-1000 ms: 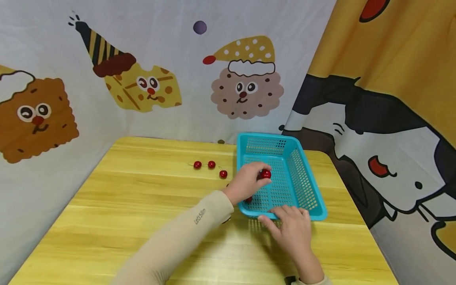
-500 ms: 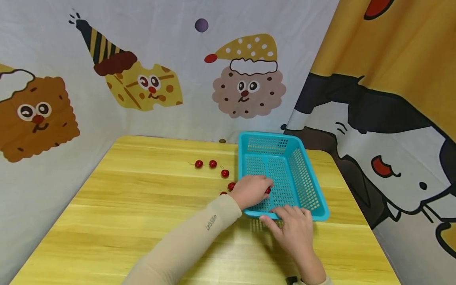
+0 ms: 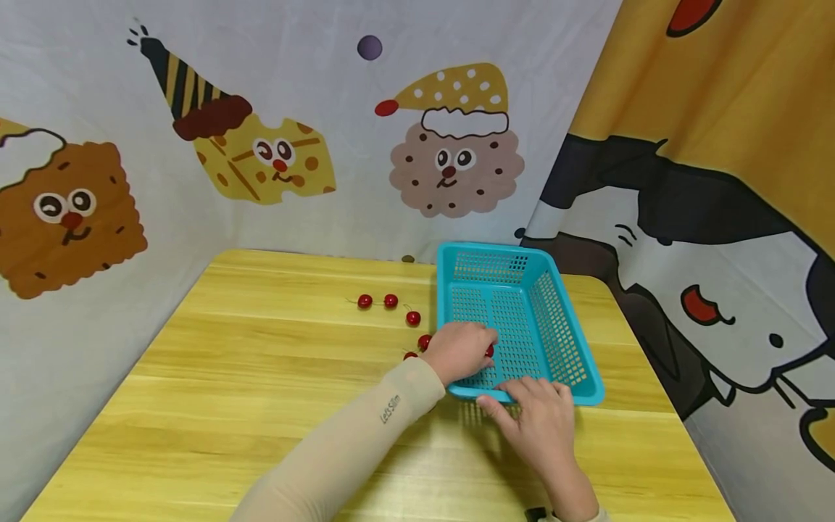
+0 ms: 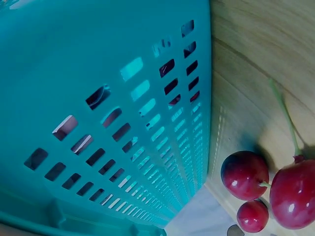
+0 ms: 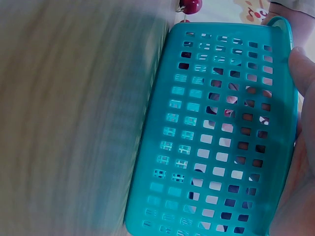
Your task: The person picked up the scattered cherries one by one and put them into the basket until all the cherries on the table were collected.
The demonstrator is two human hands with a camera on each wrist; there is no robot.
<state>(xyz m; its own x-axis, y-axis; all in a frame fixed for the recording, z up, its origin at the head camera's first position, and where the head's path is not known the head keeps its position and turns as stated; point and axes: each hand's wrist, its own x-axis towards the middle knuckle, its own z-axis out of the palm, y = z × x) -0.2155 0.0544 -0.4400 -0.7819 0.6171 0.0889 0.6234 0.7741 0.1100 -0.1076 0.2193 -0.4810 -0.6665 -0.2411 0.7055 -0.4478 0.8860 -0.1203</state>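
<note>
My left hand [image 3: 460,349] reaches down inside the blue plastic basket [image 3: 574,330], near its front left corner. A red cherry [image 3: 489,350] shows between its thumb and fingertips, partly covered by them. With fingers hooked over the front rim and thumb on the outside, my right hand [image 3: 538,420] holds the basket. The right wrist view shows that thumb [image 5: 302,69] against the rim beside the perforated front wall [image 5: 211,128]. Whatever lies on the basket floor under my left hand is hidden.
Several cherries lie on the wooden table [image 3: 261,377] left of the basket, one of them a stemmed cherry [image 3: 364,301]. In the left wrist view, a large cherry [image 4: 294,194] sits close to the basket's side wall [image 4: 118,108]. A printed curtain [image 3: 293,225] hangs behind the table.
My left hand has lowered with the cherry from above the basket to near its floor, toward the front. The right hand has stayed on the rim.
</note>
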